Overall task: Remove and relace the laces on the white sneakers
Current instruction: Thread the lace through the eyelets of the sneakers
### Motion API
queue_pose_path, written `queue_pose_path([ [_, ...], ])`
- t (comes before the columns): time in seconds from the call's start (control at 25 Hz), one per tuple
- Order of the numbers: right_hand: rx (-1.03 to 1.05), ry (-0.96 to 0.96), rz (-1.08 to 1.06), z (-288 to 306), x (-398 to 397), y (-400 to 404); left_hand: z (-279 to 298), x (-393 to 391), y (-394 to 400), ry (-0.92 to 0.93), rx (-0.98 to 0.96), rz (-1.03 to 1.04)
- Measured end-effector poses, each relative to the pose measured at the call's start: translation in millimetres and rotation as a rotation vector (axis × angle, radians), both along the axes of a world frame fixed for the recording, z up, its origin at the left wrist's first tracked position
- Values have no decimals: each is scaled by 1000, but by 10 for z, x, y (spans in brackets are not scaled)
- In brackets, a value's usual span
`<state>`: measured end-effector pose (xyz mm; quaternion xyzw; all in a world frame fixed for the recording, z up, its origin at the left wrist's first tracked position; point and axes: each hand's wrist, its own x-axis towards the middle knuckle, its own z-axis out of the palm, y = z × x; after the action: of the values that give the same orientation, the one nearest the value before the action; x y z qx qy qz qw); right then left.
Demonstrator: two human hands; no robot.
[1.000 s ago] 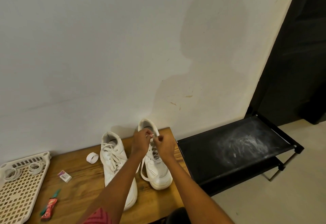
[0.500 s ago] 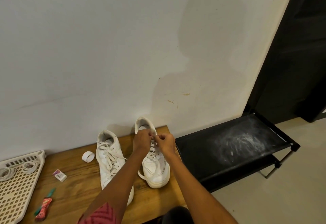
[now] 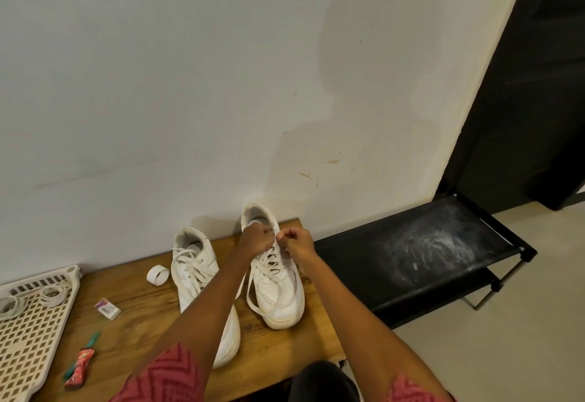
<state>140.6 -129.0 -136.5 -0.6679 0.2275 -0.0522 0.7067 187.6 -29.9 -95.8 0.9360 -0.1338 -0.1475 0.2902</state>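
Against the pale wall, a wooden bench [image 3: 133, 300] carries both sneakers. Since a moment ago the right hand [image 3: 296, 241] has drawn apart from the left hand [image 3: 255, 239], fingers pinching the lace [image 3: 250, 291] at the right sneaker [image 3: 278, 294] collar, likely tightening.

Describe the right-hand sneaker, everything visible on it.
The right sneaker is a white low-top, leather-like, with a thick, slightly yellowed sole. It stands upright on the wooden table, heel toward the wall, toe toward the person, beside the other sneaker. Its lace crosses through the eyelets, and one slack loop hangs down its left side onto the table. At the top eyelets, the left hand and right hand each have a curled grip, seemingly pinching lace ends. The tongue is mostly hidden.
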Motion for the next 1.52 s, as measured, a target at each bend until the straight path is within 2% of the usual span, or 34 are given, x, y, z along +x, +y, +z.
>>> queue_pose_path([
  [0.08, -4, 34, -65, -19, 23, -17, 49, 35, -9, 37, -29, 40],
  [0.2, 214, 56, -456, -13, -37, -296, 9, 74, 5, -34, 31, 6],
  [0.32, 618, -140, -892, 218, -153, -949, -34, 82, 41, -35, 27, 8],
  [0.4, 626, -259, -1062, 506, -198, -1332, -30, 67, 38, -21, 9, 2],
  [0.48, 461, -309, -991, 764, -209, -1410, -20, 64, 38, -7, -3, -3],
  [0.52, 340, -305, -843, 869, -210, -1311, -22, 71, 41, 4, -3, -1],
  [0.6, -20, -252, -361, 874, -178, -964, 2, 56, 44, 23, -4, -4],
  [0.68, -397, -124, 123, 637, -122, -559, 36, 26, 61, 35, -5, -12],
  [0.76, -667, -34, 331, 328, -100, -265, 35, 23, 70, 41, -2, -24],
  [0.92, -773, 35, 266, 173, -119, -267, 26, 34, 97, 72, -10, -18],
  [1.12, -654, 162, -225, 264, -447, -1185, 4, 50, 48, 94, -31, 80],
  [1.2, -724, 193, -222, 252, -534, -1280, 22, 62, 35, 78, -23, 70],
  [1.28, -705, 168, -139, 259, -481, -1185, 27, 14, 33, -3, -31, 62],
  [1.44, -713, 76, -87, 287, -369, -1086, 98, 42, 227, -395, -181, 166],
  [1.52, -694, 30, -62, 303, -326, -1094, 111, 136, 272, -347, -129, 89],
])
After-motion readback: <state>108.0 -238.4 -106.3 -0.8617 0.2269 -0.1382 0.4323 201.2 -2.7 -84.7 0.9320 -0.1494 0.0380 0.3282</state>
